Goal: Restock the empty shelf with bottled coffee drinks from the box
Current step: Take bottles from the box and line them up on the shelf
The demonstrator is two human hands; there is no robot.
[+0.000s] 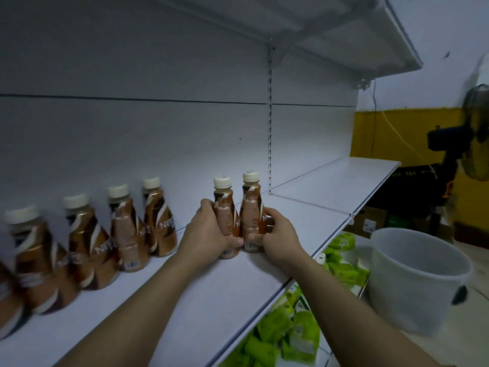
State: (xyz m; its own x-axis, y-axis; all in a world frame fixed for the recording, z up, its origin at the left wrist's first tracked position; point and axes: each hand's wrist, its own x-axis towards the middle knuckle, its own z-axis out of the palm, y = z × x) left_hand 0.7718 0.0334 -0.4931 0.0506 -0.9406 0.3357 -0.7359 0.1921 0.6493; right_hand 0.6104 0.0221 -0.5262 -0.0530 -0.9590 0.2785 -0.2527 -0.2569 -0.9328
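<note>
Two brown coffee bottles with cream caps stand side by side on the white shelf (201, 295). My left hand (205, 234) grips the left bottle (224, 207) round its lower body. My right hand (275, 237) grips the right bottle (251, 207) the same way. Both bottles are upright and touch each other, with their bases on the shelf board. Further left, a row of several matching coffee bottles (124, 229) lines the shelf toward the left edge of view. The box is not in view.
The shelf runs bare to the right past an upright slotted rail (270, 123). Green packets (293, 329) fill the shelf below. A white plastic bucket (412, 282) stands on the floor at the right, with a fan (473, 133) and cardboard boxes (370, 223) behind it.
</note>
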